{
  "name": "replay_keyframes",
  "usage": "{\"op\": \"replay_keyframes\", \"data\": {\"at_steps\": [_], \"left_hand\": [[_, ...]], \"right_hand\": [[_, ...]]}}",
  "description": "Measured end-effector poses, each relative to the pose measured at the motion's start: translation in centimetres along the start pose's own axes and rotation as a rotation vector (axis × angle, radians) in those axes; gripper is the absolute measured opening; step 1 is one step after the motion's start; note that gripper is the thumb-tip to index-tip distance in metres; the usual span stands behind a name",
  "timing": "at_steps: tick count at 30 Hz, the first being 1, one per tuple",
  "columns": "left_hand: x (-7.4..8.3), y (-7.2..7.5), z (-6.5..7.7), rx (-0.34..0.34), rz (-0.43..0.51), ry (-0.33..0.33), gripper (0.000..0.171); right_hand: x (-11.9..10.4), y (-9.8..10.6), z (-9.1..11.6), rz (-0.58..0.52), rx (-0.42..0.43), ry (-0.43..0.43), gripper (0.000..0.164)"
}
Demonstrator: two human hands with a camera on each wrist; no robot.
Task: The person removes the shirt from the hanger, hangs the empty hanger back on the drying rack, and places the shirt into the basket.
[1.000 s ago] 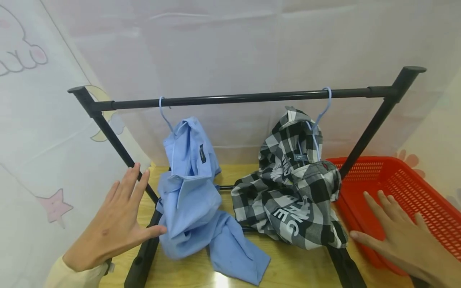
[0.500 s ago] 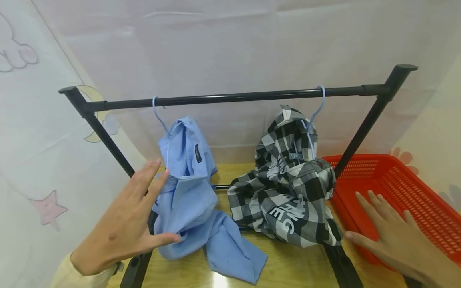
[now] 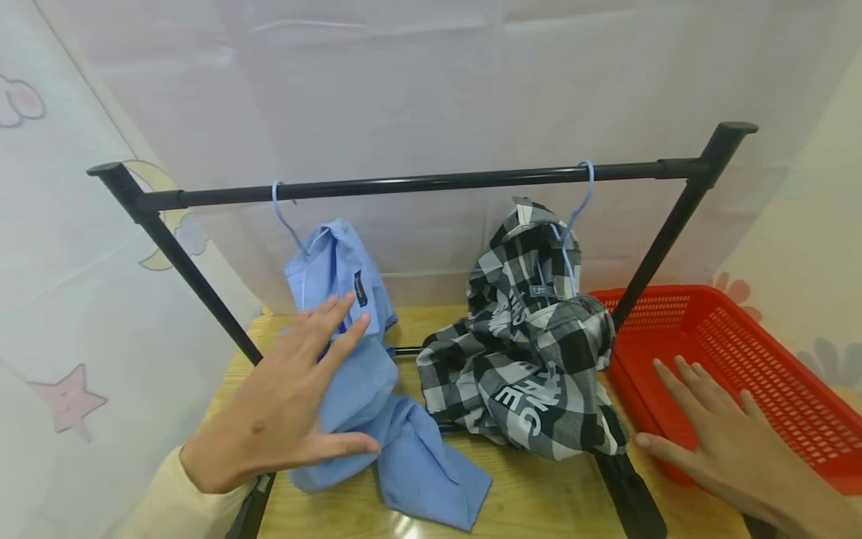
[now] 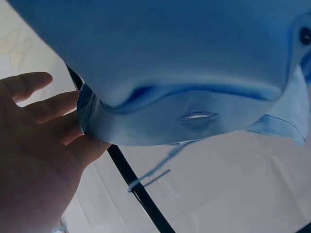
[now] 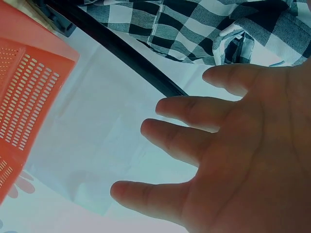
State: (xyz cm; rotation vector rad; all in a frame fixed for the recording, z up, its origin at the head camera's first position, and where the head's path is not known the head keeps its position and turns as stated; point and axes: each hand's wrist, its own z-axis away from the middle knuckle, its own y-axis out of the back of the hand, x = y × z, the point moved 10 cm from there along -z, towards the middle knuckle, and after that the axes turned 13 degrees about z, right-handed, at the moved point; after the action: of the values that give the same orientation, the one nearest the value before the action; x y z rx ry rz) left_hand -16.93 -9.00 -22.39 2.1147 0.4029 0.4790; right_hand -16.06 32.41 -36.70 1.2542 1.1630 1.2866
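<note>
My left hand (image 3: 283, 408) is before the blue shirt (image 3: 431, 468), fingers straight and thumb spread, covering the shirt's left side. In the left wrist view, the fingertips meet the edge of the blue shirt (image 4: 189, 53) beside a buttonhole; whether they press it, I cannot tell. The shirt hangs bunched from a light-blue hanger (image 3: 276, 202), one end of it trailing low. To its right a black-and-white checked shirt (image 3: 532, 374) with white lettering hangs from another blue hanger (image 3: 584, 201). My right hand (image 3: 734, 449), spread and holding nothing, hovers beside it, palm visible in the right wrist view.
Both hangers hook over the black rail (image 3: 431, 183) of a clothes rack standing on a wooden table (image 3: 532, 501). At the right, a red plastic basket (image 3: 774, 352) sits behind my right hand. A pale printed sheet (image 3: 431, 90) lines the back.
My left hand has moved right, from beside the rack's left post to in front of the blue shirt. The whole view has shifted slightly; my right hand stays spread near the basket.
</note>
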Motion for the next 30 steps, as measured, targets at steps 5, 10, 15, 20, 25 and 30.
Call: {"op": "replay_keyframes", "data": {"at_steps": [5,10,15,20,25,30], "left_hand": [[1.6,-0.6,-1.4,0.003,0.052,-0.081,0.109],[2.3,-2.3,-2.2,-0.047,0.069,-0.083,0.109],[3.1,-3.7,-2.5,-0.083,0.055,-0.083,0.111],[4.1,-4.7,-2.4,-0.101,0.015,-0.101,0.123],[4.6,-5.5,-2.2,-0.103,0.018,-0.111,0.126],[4.6,-6.7,-1.8,-0.116,0.049,-0.092,0.127]], "right_hand": [[0.1,-0.2,0.4,-0.003,0.009,-0.002,0.105],[0.0,-0.1,0.6,-0.003,0.009,0.007,0.105],[-0.8,0.6,0.8,-0.015,0.022,0.028,0.105],[-2.2,2.2,1.2,-0.054,0.070,0.077,0.103],[-4.0,4.0,1.3,-0.091,0.120,0.123,0.101],[-5.6,5.4,0.9,-0.113,0.127,0.133,0.098]]}}
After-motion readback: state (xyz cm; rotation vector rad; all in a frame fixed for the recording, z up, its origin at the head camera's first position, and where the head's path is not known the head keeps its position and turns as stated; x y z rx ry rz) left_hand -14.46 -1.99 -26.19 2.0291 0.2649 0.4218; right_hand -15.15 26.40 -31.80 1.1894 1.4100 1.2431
